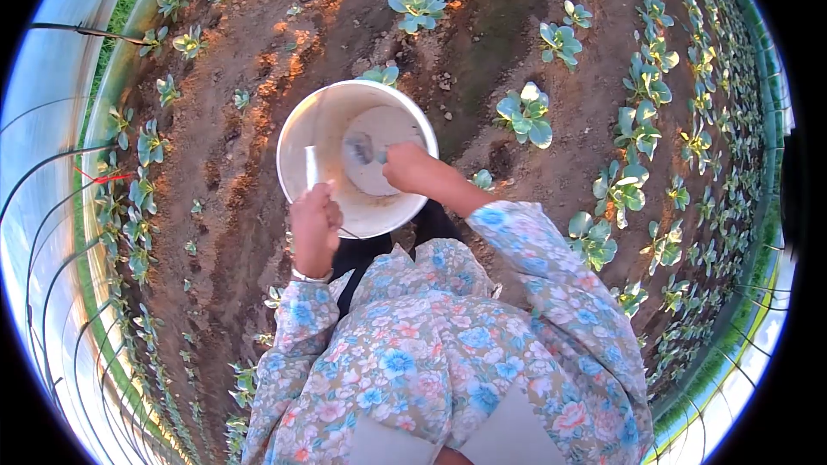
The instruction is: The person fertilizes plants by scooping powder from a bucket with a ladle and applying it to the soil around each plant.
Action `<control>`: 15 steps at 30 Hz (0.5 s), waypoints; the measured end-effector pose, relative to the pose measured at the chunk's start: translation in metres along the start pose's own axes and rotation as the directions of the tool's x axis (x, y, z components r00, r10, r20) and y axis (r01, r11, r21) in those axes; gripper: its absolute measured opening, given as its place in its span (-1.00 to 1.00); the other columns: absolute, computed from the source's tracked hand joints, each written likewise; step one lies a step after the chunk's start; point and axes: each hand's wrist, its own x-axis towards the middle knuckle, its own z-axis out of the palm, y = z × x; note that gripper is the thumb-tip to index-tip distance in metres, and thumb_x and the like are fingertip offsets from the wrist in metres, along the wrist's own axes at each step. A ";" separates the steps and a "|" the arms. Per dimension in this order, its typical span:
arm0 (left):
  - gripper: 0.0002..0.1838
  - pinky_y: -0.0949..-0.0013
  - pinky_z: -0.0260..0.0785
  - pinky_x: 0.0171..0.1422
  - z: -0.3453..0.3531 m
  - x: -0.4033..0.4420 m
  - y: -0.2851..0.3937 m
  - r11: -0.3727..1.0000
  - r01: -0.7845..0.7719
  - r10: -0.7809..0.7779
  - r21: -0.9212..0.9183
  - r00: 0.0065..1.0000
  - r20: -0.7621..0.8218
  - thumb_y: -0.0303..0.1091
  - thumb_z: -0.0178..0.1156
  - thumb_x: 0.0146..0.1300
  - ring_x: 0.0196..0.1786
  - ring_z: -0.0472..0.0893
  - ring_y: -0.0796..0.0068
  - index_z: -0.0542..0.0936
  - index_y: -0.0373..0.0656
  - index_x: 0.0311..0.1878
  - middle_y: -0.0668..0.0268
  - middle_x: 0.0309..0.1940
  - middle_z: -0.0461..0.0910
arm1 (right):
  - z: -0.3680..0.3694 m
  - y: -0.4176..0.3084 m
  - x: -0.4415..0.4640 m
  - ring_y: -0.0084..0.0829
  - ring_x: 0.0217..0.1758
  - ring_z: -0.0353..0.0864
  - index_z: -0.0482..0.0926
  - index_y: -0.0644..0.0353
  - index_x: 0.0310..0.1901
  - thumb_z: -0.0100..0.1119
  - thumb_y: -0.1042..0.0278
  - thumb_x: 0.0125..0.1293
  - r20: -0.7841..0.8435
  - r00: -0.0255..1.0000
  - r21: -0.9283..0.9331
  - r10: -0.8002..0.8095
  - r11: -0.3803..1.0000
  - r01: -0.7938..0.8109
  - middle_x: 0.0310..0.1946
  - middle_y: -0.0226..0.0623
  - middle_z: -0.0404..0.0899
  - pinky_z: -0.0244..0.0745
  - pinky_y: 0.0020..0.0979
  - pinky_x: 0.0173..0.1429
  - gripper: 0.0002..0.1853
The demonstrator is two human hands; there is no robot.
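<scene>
A white bucket with a whitish, stained inside hangs or stands just in front of my body, above the soil. My left hand is closed at the bucket's near left rim, around a pale handle-like piece that rises from the fist. Over the bucket's right side reaches my right hand, its fingers curled together. Beside those fingertips, inside the bucket, is a small greyish blurred thing; whether the fingers grip it is hard to make out.
Rows of leafy green plants grow in brown soil on both sides. One larger plant stands right of the bucket, another beyond it. Curved hoops and pale sheeting line the left edge.
</scene>
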 end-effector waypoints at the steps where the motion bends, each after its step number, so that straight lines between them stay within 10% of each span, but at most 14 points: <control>1: -0.79 0.55 -0.09 -0.72 0.012 -0.003 -0.006 0.999 0.010 -0.011 0.046 0.999 0.033 -0.39 0.17 0.16 -0.79 0.13 0.75 0.35 -0.07 -0.51 0.59 -0.77 0.15 | 0.012 0.010 0.018 0.06 -0.21 0.58 0.53 0.40 -0.24 0.01 0.33 0.12 0.035 0.999 -0.084 0.009 0.996 -0.006 -0.33 0.08 0.58 0.49 -0.13 -0.09 -0.71; 6: -0.85 0.57 -0.05 -0.66 0.051 -0.029 -0.016 0.933 0.193 -0.243 0.303 0.961 0.134 -0.34 0.22 0.13 -0.69 0.17 0.82 0.50 -0.18 -0.45 0.58 -0.74 0.23 | 0.070 0.098 0.071 0.05 -0.18 0.59 0.56 0.36 -0.23 0.03 0.42 0.09 -0.116 0.956 -0.121 0.268 0.952 -0.282 -0.29 0.04 0.60 0.51 -0.14 -0.07 -0.75; 11: -0.77 0.53 0.05 -0.56 0.062 -0.037 0.003 0.795 -0.068 -0.176 0.603 0.925 0.336 -0.31 0.25 0.12 -0.56 0.20 0.81 0.51 -0.30 -0.44 0.58 -0.67 0.28 | 0.103 0.130 0.056 0.06 -0.20 0.58 0.54 0.36 -0.24 0.09 0.40 0.08 -0.185 0.798 0.156 0.574 0.819 -0.553 -0.30 0.11 0.58 0.50 -0.10 -0.10 -0.76; 15: -0.69 0.45 0.17 -0.51 0.060 -0.032 -0.003 0.741 -0.234 -0.091 0.630 0.894 0.440 -0.21 0.23 0.12 -0.56 0.27 0.72 0.50 -0.33 -0.44 0.44 -0.69 0.34 | 0.143 0.128 0.048 0.08 -0.26 0.57 0.55 0.38 -0.33 0.09 0.30 0.08 -0.182 0.955 0.157 0.233 0.966 -0.205 -0.39 0.18 0.55 0.48 -0.10 -0.11 -0.74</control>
